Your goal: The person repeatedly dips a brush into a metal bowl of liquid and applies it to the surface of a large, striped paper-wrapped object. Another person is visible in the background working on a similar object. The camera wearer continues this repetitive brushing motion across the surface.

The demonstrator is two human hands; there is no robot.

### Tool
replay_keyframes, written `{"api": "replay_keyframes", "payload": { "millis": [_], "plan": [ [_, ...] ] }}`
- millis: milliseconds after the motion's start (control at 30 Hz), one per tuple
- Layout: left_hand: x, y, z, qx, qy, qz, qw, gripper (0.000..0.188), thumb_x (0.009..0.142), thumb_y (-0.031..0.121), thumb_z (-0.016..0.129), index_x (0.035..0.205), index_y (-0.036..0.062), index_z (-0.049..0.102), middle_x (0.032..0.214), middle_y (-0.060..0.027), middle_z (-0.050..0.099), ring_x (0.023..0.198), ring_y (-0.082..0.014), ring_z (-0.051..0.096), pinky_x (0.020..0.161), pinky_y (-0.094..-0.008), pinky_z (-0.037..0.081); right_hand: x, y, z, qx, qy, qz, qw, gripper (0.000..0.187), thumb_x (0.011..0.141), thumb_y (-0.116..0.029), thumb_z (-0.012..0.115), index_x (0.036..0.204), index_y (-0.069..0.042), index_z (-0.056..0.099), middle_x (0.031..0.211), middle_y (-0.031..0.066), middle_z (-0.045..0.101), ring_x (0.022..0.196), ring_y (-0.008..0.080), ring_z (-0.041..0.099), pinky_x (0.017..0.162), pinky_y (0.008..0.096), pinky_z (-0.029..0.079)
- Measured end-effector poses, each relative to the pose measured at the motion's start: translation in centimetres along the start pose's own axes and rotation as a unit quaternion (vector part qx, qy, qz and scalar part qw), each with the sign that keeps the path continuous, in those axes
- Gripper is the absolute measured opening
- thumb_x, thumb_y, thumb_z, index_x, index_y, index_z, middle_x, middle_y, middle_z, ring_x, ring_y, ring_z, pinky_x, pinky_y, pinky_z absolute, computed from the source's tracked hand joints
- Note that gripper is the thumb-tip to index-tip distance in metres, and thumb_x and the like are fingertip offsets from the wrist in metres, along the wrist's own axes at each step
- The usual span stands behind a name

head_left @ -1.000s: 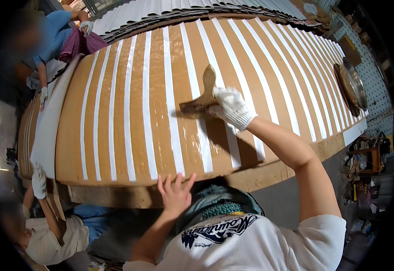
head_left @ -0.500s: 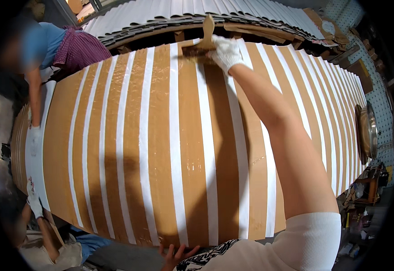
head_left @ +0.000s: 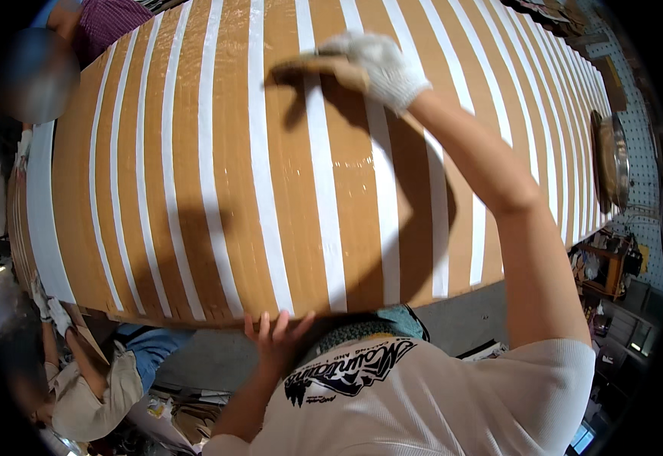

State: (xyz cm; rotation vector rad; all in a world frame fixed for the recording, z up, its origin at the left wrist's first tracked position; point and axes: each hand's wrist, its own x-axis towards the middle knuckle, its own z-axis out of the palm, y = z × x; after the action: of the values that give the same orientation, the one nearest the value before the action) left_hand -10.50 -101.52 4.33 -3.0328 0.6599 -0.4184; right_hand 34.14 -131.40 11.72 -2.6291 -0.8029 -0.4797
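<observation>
A long spread of brown sheets (head_left: 358, 262) and white strips (head_left: 322, 190) alternates across the work surface, with glossy wet-looking patches on the brown. My right hand (head_left: 383, 68), in a white knitted glove, is closed around a flat brush (head_left: 316, 70) with wooden parts. The brush is tilted low over the far middle of the strips; motion blur and the glove hide where its bristles meet them. My left hand (head_left: 276, 334) is bare, fingers apart and resting over the near edge of the brown surface.
A round metal bowl (head_left: 618, 163) stands at the right end. At the left end, a wider white sheet (head_left: 46, 205) lies near two co-workers; one gloved hand (head_left: 59, 315) is at its near corner. Shelves with clutter (head_left: 612, 266) stand lower right.
My right hand has drawn the brush from the far edge toward me, and its handle no longer points up. The view has shifted, showing more of my left hand at the near edge.
</observation>
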Motion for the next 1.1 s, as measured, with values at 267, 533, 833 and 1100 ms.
{"api": "replay_keyframes", "payload": {
  "millis": [267, 533, 833, 1100],
  "plan": [
    [0.8, 0.3, 0.4, -0.053, 0.052, 0.011, 0.997, 0.058, 0.084, 0.018, 0.066, 0.136, 0.0415, 0.062, 0.145, -0.0084, 0.037, 0.136, -0.0384, 0.031, 0.113, -0.0704, 0.031, -22.9, -14.4, -9.7, 0.06, -0.111, -0.004, 0.992, 0.027, 0.094, -0.019, 0.063, 0.119, -0.017, 0.072, 0.109, 0.0085, 0.07, 0.099, 0.026, 0.066, 0.09, 0.0415, 0.053],
    [0.5, 1.1, -0.7, -0.071, 0.027, 0.023, 0.997, 0.079, 0.074, 0.013, 0.068, 0.149, 0.0347, 0.052, 0.154, -0.0148, 0.033, 0.141, -0.0448, 0.027, 0.119, -0.0686, 0.021, -25.4, -11.4, -11.5, -0.053, -0.283, 0.144, 0.947, 0.017, 0.093, -0.031, 0.069, 0.106, -0.023, 0.078, 0.077, 0.0092, 0.072, 0.073, 0.0194, 0.071, 0.068, 0.0336, 0.059],
    [-1.1, 2.9, -2.5, -0.121, -0.016, 0.03, 0.992, 0.083, 0.075, 0.014, 0.07, 0.151, 0.0382, 0.047, 0.158, -0.012, 0.036, 0.144, -0.0423, 0.032, 0.12, -0.0641, 0.023, -30.1, -19.8, -15.2, 0.051, -0.18, 0.182, 0.965, 0.033, 0.093, -0.039, 0.067, 0.117, -0.018, 0.075, 0.112, 0.0073, 0.073, 0.096, 0.0243, 0.07, 0.086, 0.0358, 0.057],
    [4.6, 2.8, -2.5, -0.127, 0.05, 0.045, 0.99, 0.074, 0.073, 0.014, 0.066, 0.143, 0.0345, 0.058, 0.145, -0.0061, 0.045, 0.129, -0.0343, 0.04, 0.117, -0.0613, 0.026, -28.5, -13.4, -12.4, -0.122, 0.001, -0.017, 0.992, 0.019, 0.095, -0.018, 0.063, 0.11, -0.016, 0.075, 0.093, 0.0064, 0.072, 0.075, 0.0202, 0.068, 0.064, 0.0339, 0.057]
  ]
}}
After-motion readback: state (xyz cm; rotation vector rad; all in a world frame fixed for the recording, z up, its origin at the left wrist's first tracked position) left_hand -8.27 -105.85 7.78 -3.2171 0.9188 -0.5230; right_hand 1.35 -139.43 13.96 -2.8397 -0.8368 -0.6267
